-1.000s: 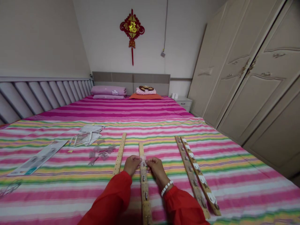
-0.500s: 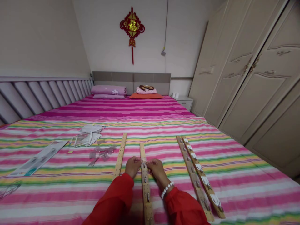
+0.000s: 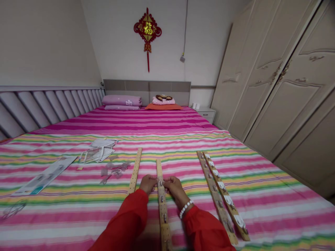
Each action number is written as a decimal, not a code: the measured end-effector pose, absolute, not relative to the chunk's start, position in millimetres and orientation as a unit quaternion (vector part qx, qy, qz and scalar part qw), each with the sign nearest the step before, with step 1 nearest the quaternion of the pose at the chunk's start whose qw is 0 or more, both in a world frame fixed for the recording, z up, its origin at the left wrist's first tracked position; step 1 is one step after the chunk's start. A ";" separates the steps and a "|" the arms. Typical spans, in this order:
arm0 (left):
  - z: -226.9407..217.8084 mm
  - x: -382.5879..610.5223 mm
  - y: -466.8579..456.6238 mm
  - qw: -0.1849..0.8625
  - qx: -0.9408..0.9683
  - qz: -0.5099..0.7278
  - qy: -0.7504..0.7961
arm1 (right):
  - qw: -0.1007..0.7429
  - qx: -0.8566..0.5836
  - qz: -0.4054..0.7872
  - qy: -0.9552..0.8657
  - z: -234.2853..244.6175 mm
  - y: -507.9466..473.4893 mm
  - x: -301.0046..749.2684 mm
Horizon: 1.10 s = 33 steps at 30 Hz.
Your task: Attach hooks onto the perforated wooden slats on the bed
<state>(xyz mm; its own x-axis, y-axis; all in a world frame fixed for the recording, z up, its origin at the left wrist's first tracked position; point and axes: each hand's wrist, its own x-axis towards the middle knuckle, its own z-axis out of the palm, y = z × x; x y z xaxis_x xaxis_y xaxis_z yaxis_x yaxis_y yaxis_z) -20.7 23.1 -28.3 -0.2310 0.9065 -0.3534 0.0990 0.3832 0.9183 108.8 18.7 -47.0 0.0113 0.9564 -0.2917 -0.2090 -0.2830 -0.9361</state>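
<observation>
My left hand (image 3: 148, 184) and my right hand (image 3: 175, 187) meet over a perforated wooden strip (image 3: 163, 209) lying lengthwise on the bedspread. Between their fingertips they pinch a small clear adhesive hook (image 3: 160, 182) against the strip, and my fingers partly hide it. Several metal hooks (image 3: 163, 208) sit lower on that strip. Just left of my left hand lies a bare perforated strip (image 3: 134, 170). Red sleeves cover both forearms, and a white beaded bracelet (image 3: 185, 209) circles my right wrist.
To the right lie a strip with hooks (image 3: 216, 197) and one with white-backed hooks (image 3: 226, 197). Loose clear hooks (image 3: 113, 170), torn packaging (image 3: 98, 151) and a long packaging card (image 3: 45, 175) lie left on the striped bedspread. A wardrobe (image 3: 274, 80) stands right.
My hands stay together at the same spot on the strip, with only slight shifts of the fingers. The view has tilted and shifted a little.
</observation>
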 end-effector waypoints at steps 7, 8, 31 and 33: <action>-15.5 -29.2 35.5 0.510 0.403 0.317 0.691 | 0.427 -0.564 0.614 -0.349 -40.5 23.4 108.5; -13.9 -29.7 37.6 0.509 0.410 0.303 0.693 | 0.423 -0.567 0.615 -0.349 -40.3 24.4 108.4; -24.6 -22.7 63.9 0.435 0.523 0.218 0.700 | 0.450 -0.601 0.543 -0.376 -57.3 30.3 96.1; -27.2 -22.6 63.1 0.449 0.523 0.228 0.688 | 0.455 -0.592 0.552 -0.372 -56.1 29.7 96.6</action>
